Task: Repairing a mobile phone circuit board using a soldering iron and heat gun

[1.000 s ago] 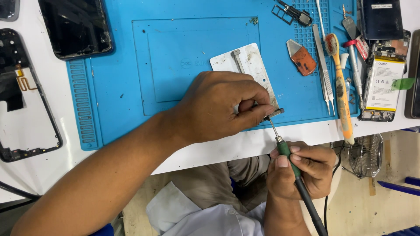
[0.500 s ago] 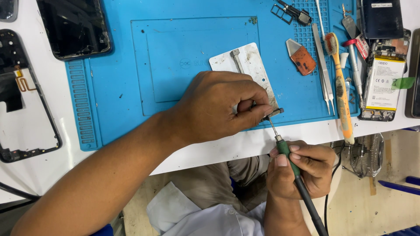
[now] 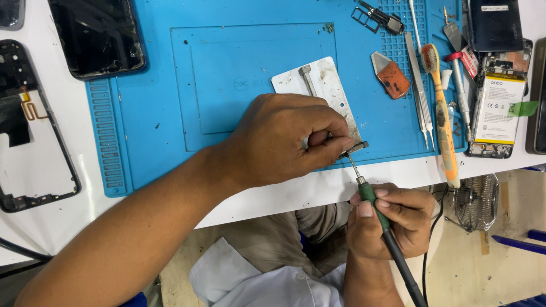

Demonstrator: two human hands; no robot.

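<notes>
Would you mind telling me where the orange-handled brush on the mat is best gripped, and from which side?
Grip the orange-handled brush around its long lower handle, coming from the table's near edge. The handle end overhangs that edge with free space around it, while the bristle end lies crowded between the tweezers and a screwdriver.

Mat (image 3: 227,68) centre open; tools (image 3: 432,96) crowd right.

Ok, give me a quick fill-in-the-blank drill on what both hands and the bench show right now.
1. The right hand grips a green-collared soldering iron whose tip points at the small dark part pinched by the ____ hand.
2. The left hand rests on the ____ silicone work mat.
3. Under that hand lies a pale rectangular ____ plate.
4. The orange-handled brush lies to the ____ of the steel tweezers.

Missing words: left; blue; metal; right
</notes>
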